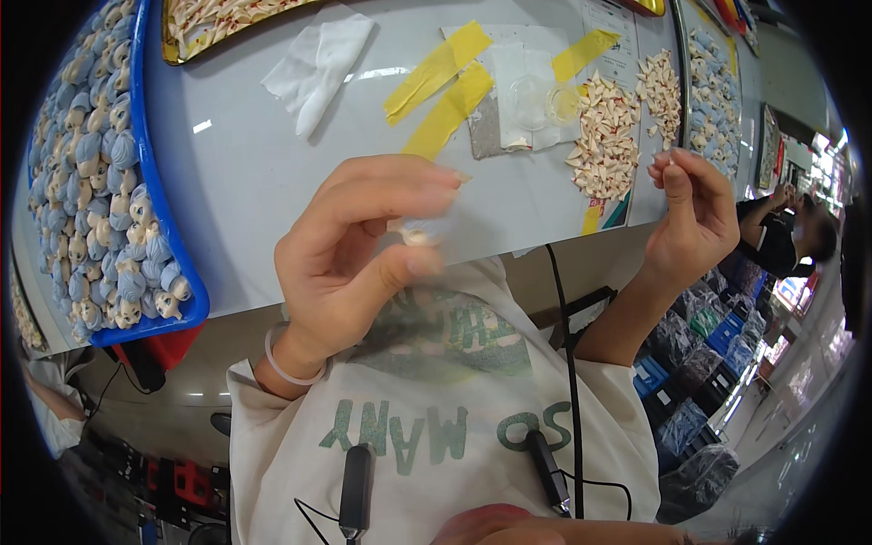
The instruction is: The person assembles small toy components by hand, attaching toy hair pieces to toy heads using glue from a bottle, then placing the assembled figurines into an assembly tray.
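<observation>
My left hand (331, 245) is raised at the table's front edge, closed around a small doll head (419, 236) with pale blue hair. The head is slightly blurred and partly covered by my fingers. Over to the right, my right hand (695, 218) has thumb and fingertips pinched together. A tiny pale bit seems to show at the tips, too small to name. Just beyond that hand lie a pile of small cream pointed pieces with red marks (604, 136) and a smaller pile of the same pieces (660, 91).
At the left stands a blue tray (145, 173) full of blue-haired doll heads; another tray (688, 91) of them is at the right. White tissue (318, 68), yellow tape strips (445, 109) and a white sheet (536, 68) with clear round discs lie on the table. A black cable (565, 336) hangs in front.
</observation>
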Available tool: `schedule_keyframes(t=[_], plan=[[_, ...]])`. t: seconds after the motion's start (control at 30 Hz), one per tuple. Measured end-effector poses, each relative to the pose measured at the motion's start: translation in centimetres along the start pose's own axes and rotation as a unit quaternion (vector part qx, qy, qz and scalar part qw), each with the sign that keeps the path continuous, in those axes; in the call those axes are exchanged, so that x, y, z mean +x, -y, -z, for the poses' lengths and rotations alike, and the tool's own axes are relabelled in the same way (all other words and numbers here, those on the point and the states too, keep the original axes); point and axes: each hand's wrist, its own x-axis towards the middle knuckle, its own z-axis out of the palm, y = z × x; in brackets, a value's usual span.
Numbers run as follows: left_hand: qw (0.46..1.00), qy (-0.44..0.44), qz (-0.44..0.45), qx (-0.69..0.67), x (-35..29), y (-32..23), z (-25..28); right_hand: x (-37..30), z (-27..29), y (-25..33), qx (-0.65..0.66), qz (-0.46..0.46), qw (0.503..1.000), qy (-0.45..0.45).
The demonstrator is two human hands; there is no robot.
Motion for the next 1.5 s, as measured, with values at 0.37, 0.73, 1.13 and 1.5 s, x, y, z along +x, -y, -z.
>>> schedule_keyframes(t=[0.37, 0.73, 1.13, 1.5], plan=[[0.996, 0.047, 0.040, -0.062, 0.2, -0.2, 0.4, 3.7, -3.9, 0.7, -0.048, 0.062, 0.976, 0.204], [0.996, 0.040, 0.059, -0.056, 0.2, -0.4, 0.3, 4.2, -5.4, 0.8, -0.124, 0.097, 0.946, 0.283], [0.997, 0.035, -0.005, -0.072, 0.1, -0.1, -1.1, -2.7, -6.3, 3.3, 0.180, -0.032, 0.946, 0.268], [0.991, -0.003, -0.090, 0.096, -1.2, -0.3, -2.2, -3.8, -6.3, 4.4, 0.135, 0.004, 0.961, 0.240]])
